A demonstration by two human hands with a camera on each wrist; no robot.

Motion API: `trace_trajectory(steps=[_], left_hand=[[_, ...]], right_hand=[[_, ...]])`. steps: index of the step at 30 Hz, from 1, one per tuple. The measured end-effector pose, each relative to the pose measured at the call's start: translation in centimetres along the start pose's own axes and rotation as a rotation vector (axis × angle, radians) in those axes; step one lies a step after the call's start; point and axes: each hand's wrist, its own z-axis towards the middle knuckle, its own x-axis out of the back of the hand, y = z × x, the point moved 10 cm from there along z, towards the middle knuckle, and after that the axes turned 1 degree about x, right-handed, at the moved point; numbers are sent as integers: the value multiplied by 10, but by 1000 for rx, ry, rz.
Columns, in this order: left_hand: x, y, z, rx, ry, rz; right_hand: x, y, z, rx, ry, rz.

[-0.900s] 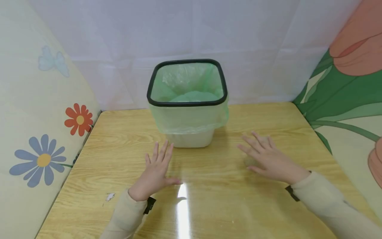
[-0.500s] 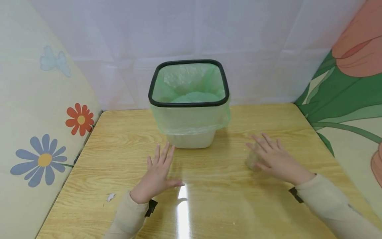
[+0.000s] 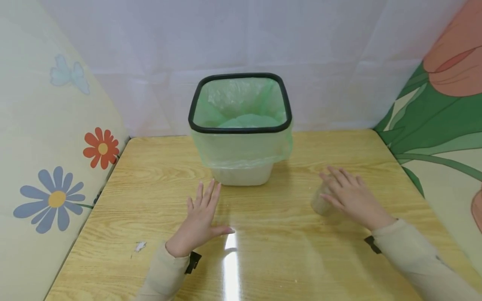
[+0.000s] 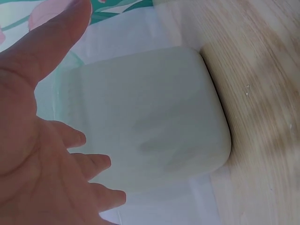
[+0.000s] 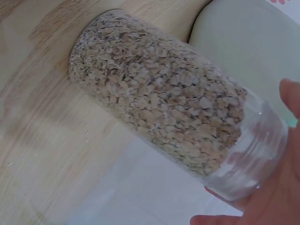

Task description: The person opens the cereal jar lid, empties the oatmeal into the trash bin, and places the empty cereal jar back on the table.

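A clear jar of oat flakes point(image 5: 159, 89) stands on the wooden table to the right of the bin. My right hand point(image 3: 352, 198) is right at its upper end, palm down, with the fingers fairly straight and spread. In the right wrist view the thumb point(image 5: 290, 96) shows on one side of the jar's ridged clear top and other fingers on the opposite side, partly hidden behind it. My left hand point(image 3: 197, 223) hovers in front of the bin, fingers spread and holding nothing; in the left wrist view its fingers point(image 4: 96, 164) overlap the bin's pale wall.
A white bin with a black rim point(image 3: 241, 130) and a green liner point(image 3: 241, 150) folded over its outside stands at the back middle of the table point(image 3: 271, 251). A white cloth hangs behind. Flower-painted panels flank both sides. A small white scuff point(image 3: 140, 246) marks the table.
My right hand has shifted slightly right and back, so more of the jar shows in the head view. My left hand keeps almost the same pose.
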Motion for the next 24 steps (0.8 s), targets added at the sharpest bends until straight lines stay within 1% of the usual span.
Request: trace_trajectory(steps=[4, 7, 11, 14, 18, 24], left_hand=[[-3, 0, 0, 4, -5, -4], [-5, -1, 0, 8, -9, -12], [-8, -2, 0, 12, -2, -20], [-10, -4, 1, 18, 0, -21], [-14, -4, 2, 26, -4, -36], [-19, -5, 3, 26, -6, -36]], right_hand=[[-2, 5, 1, -22, 13, -16], [-1, 6, 2, -23, 63, -27], [-1, 5, 2, -18, 138, 2], [-2, 5, 1, -29, 177, 43], [-1, 4, 0, -41, 221, 63], [4, 3, 1, -18, 287, 52]])
